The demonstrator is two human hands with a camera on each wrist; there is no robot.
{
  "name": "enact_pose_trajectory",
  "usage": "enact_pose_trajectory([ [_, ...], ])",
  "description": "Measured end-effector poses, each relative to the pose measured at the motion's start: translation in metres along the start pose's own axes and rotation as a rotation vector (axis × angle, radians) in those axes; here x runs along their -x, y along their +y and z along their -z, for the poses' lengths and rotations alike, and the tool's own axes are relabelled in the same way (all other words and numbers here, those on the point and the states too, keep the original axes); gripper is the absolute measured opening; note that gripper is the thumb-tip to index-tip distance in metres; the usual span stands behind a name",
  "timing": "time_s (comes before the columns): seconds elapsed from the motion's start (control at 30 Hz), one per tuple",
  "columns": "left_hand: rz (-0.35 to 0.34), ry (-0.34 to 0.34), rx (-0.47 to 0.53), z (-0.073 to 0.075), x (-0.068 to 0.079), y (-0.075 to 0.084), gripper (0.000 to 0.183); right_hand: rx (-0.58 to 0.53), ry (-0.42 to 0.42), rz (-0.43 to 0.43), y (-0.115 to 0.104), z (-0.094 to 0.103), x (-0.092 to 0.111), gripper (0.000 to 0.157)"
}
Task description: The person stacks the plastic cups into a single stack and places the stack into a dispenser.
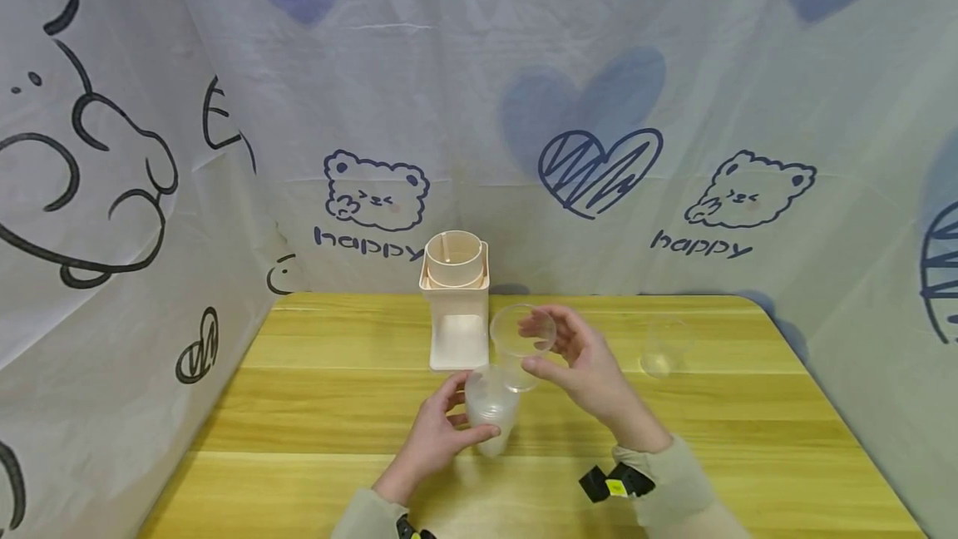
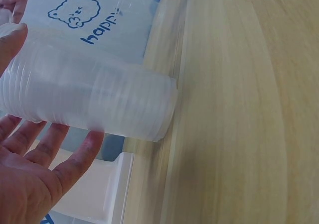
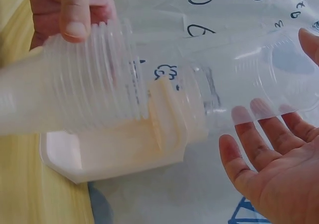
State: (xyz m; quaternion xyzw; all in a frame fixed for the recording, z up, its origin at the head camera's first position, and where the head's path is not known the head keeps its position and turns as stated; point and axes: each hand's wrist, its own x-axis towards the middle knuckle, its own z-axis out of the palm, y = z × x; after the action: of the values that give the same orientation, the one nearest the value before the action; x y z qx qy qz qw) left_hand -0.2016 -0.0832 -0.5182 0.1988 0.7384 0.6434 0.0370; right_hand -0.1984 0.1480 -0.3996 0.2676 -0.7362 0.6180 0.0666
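My left hand (image 1: pixel 437 435) grips a stack of nested clear plastic cups (image 1: pixel 490 414), thumb on one side and fingers on the other. In the left wrist view the base of the stack (image 2: pixel 134 102) is right at the wooden tabletop. A single clear plastic cup (image 1: pixel 518 360) is in my right hand (image 1: pixel 591 373), held between thumb and fingers, upright and just above the mouth of the stack. The right wrist view shows this cup (image 3: pixel 254 79) apart from the stacked rims (image 3: pixel 94 79). Behind the stack stands a cream plastic holder (image 1: pixel 458 343) with a round, open-topped tube (image 1: pixel 455 273).
Another clear cup (image 1: pixel 659 360) stands on the right part of the wooden table (image 1: pixel 299 422). A printed cloth (image 1: pixel 464 106) with bears and hearts hangs behind the table and along its sides. The holder is near the table's back edge.
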Motion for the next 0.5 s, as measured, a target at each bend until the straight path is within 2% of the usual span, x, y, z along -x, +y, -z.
enact_pose_trajectory([
  [0.5, 0.001, -0.008, 0.017, 0.001, 0.000, 0.002, 0.071, -0.023, -0.052, -0.007, 0.011, -0.013, -0.001, 0.052],
])
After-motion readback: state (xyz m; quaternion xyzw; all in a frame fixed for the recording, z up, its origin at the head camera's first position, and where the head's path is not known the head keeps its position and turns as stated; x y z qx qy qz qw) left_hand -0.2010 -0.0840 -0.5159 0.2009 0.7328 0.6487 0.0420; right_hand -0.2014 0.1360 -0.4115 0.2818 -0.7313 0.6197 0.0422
